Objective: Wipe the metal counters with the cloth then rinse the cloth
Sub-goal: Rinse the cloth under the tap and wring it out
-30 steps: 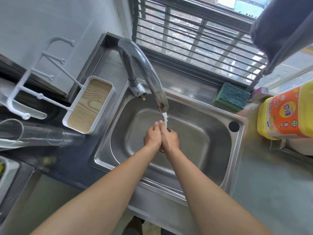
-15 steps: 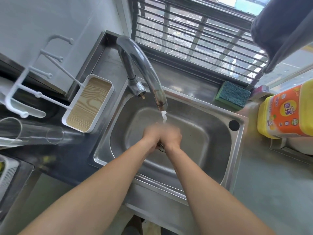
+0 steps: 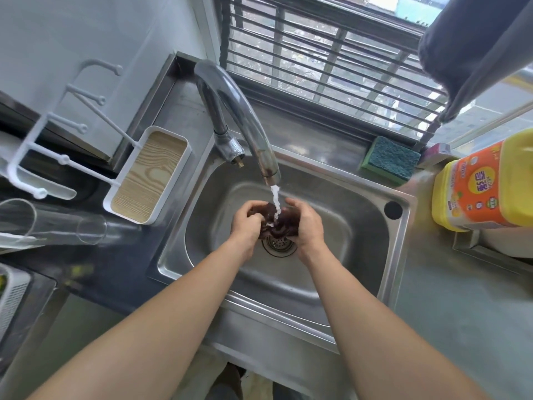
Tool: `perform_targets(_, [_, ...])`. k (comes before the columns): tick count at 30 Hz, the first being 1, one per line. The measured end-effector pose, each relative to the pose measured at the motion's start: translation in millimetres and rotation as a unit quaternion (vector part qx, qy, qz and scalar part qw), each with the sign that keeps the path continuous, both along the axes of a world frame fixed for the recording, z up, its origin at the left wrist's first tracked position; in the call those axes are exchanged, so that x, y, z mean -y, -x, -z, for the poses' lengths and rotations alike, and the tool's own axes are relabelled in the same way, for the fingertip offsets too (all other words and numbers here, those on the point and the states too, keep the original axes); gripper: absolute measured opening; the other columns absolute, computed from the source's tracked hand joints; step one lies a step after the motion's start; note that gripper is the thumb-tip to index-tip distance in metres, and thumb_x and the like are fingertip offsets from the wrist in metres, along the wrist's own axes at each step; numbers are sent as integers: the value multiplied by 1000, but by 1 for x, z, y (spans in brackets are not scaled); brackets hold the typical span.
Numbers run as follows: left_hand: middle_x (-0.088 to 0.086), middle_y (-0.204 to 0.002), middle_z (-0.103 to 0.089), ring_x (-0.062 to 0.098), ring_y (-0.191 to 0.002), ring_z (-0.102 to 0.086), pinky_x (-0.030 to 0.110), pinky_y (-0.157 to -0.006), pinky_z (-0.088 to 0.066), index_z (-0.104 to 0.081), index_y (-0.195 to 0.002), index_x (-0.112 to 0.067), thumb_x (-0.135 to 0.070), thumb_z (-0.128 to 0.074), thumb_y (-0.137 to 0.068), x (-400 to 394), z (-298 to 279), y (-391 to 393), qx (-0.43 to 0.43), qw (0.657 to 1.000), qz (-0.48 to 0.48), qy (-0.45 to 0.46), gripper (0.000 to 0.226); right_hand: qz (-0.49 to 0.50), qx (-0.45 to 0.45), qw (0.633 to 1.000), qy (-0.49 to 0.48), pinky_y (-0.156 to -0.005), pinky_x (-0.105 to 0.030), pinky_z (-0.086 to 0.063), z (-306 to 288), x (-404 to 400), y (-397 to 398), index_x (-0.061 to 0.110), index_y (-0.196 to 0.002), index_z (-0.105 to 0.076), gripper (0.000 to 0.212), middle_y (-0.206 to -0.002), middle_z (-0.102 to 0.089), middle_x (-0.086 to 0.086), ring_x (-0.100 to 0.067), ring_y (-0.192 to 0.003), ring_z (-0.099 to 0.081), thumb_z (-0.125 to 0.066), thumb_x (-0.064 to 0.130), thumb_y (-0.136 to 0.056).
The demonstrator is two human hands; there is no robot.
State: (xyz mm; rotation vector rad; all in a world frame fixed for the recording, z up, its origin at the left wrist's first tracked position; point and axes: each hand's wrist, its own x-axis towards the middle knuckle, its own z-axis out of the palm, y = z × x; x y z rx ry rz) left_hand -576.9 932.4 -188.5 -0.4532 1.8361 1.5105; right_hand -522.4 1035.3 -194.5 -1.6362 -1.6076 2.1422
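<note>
Two hands are down in the steel sink, bunched round a dark brown cloth right under the running tap. The left hand has its fingers curled over the cloth's left side, and the right hand cups and grips the right side, thumb up near the top. A thin white stream of water falls from the spout straight onto the wadded cloth between them. The cloth sits just above the round drain strainer, held clear of the basin floor as far as I can make out.

Round about in the same head view: a green scouring sponge leans on the ledge behind the sink, below the barred window. A big yellow and orange detergent jug stands on the metal counter to the right. On the left, a white rack with a wood-grain tray and a clear glass lying on its side.
</note>
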Motion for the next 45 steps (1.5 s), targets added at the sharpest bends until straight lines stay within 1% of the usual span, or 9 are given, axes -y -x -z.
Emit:
perform_targets(4, [4, -68, -64, 22, -66, -57, 27, -58, -44, -61, -63, -18, -11, -44, -83, -5, -8, -6, 63, 998, 14, -11, 27, -183, 103, 976, -49, -96, -43, -53, -6, 10, 7, 23, -88, -69, 67, -98, -73, -3, -26, -99, -66, -43, 83, -70])
perform_targets(8, [5, -86, -72, 29, -88, -66, 39, -83, -54, -62, -77, -19, -59, -45, -90, -8, 4, -8, 7, 994, 72, 77, 45, -147, 128, 973, -126, -78, -32, -46, -13, 13, 10, 14, -74, -61, 43, -83, -69, -6, -31, -91, -61, -58, 55, -86])
perform_targets(18, [7, -76, -67, 29, -79, -59, 32, -66, -34, -57, -71, -19, -34, -45, -104, -6, -6, -9, -196, 960, 144, 143, 38, -111, 53, 969, -215, -67, -33, -38, -16, 23, 6, 8, -73, -66, 41, -76, -70, -11, -28, -75, -56, -50, 33, -100])
perform_targets(24, [4, -114, -50, 16, -105, -54, 26, -98, -44, -53, -125, -30, -42, -68, -84, 17, 9, 2, -218, 932, 286, 46, 45, -78, -17, 989, -126, -85, -44, -50, -3, 14, -9, 15, -93, -61, 11, -89, -64, -3, -18, -84, -58, -55, 24, -89])
perform_targets(27, [2, -116, -62, 16, -110, -59, 30, -100, -46, -54, -128, -29, -33, -77, -75, 28, 17, 8, -197, 905, 374, 55, 57, -49, -34, 994, -87, -80, -35, -51, 0, 14, -14, 15, -101, -64, 36, -95, -65, -8, -16, -84, -58, -50, 14, -68])
perform_targets(31, [8, -100, -68, 23, -94, -65, 36, -87, -53, -60, -106, -23, -5, -59, -67, 18, 5, -1, -93, 979, 184, 6, 43, -126, -12, 990, -57, -74, -25, -50, 0, 27, -10, 20, -105, -63, 35, -98, -68, -3, -18, -92, -62, -46, 28, -75])
perform_targets(34, [10, -86, -67, 26, -84, -62, 34, -72, -49, -64, -85, -18, -28, -49, -85, -4, -11, -7, 61, 996, 37, -57, 18, -141, 43, 982, -115, -80, -30, -52, 5, 37, -3, 27, -96, -56, 33, -101, -65, -5, -21, -96, -62, -52, 58, -90])
perform_targets(37, [11, -110, -72, 32, -108, -64, 40, -98, -48, -70, -102, -18, -66, -35, -87, -15, -11, -8, 10, 992, 113, 55, 61, -91, 116, 962, -231, -78, -35, -44, 7, 39, -1, 21, -75, -53, 43, -86, -68, -6, -30, -91, -62, -56, 61, -89])
perform_targets(45, [18, -107, -74, 37, -105, -65, 41, -94, -51, -75, -103, -7, -50, -44, -100, -14, -4, -1, -49, 978, 103, 173, 53, -105, 173, 944, -262, -62, -34, -39, -17, 32, 6, 9, -58, -48, 57, -62, -58, -9, -37, -72, -57, -55, 58, -85])
